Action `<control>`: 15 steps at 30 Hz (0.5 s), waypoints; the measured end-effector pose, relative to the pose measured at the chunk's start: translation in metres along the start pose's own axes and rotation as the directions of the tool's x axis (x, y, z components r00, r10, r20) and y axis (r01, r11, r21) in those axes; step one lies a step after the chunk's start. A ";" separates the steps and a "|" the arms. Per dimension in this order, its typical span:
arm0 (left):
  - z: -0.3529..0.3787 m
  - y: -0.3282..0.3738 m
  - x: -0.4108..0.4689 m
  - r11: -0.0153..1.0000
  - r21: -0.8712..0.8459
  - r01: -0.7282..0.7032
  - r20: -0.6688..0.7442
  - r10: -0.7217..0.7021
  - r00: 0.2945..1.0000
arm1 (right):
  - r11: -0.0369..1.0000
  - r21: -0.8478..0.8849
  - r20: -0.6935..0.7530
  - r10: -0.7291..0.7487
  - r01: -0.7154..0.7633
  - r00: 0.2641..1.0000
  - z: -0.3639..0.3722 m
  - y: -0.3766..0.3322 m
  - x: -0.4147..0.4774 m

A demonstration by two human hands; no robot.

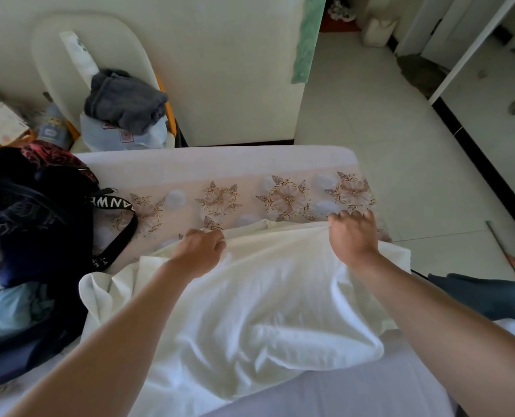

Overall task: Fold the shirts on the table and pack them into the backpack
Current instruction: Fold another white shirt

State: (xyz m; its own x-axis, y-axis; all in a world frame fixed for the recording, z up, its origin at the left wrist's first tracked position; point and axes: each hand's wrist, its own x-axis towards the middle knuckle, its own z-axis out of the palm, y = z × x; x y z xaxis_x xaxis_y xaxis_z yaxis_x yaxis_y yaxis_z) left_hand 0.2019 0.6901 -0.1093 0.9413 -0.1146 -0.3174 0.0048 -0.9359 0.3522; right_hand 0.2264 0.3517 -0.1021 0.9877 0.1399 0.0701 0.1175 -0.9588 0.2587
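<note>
On the floral-clothed counter, seen from the head camera, a white shirt lay spread and rumpled. The left hand and the right hand each pinched its far edge, fingers curled. Just to the left stood the dark backpack, its strap bearing white capitals, cut off and not readable as a word.

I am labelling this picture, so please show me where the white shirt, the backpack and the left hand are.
white shirt [250, 296], head view, middle of the cloth.
backpack [34, 212], head view, dark front panel.
left hand [200, 251], head view, back of the hand.
</note>
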 end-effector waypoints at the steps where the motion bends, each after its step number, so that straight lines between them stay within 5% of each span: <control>1: 0.001 0.000 0.001 1.000 -0.027 0.000 0.013 0.000 1.000 | 1.000 0.023 -0.046 0.008 -0.006 0.999 0.000 -0.001 0.001; 4: -0.001 0.004 0.008 1.000 -0.004 0.015 -0.169 -0.016 0.986 | 0.975 0.205 -0.136 0.116 -0.087 0.984 0.002 -0.002 0.009; 6: -0.003 0.006 0.014 0.997 0.070 0.024 -0.409 0.007 0.913 | 0.929 0.326 -0.128 0.227 -0.175 0.965 0.003 0.000 0.020; 9: 0.002 0.022 0.015 0.994 0.082 0.075 -0.537 -0.019 0.843 | 0.905 0.342 -0.129 0.312 -0.254 0.941 0.003 -0.004 0.023; 12: 0.030 0.049 -0.002 0.968 0.074 -0.240 -0.488 0.245 0.838 | 0.935 0.338 -0.099 0.151 -0.110 0.984 0.010 -0.012 -0.002; 15: 0.071 0.053 -0.020 0.923 0.130 -0.362 -0.155 0.380 0.912 | 0.950 0.304 0.067 -0.093 0.069 0.993 0.027 -0.010 -0.050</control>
State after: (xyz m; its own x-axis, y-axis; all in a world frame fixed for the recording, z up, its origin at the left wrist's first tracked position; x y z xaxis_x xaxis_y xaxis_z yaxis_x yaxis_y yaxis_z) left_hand 0.1590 0.6190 -0.1467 0.9125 -0.4085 -0.0194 -0.3806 -0.8656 0.3254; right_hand 0.1790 0.3480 -0.1346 0.9771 0.2121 -0.0187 0.2111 -0.9766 -0.0421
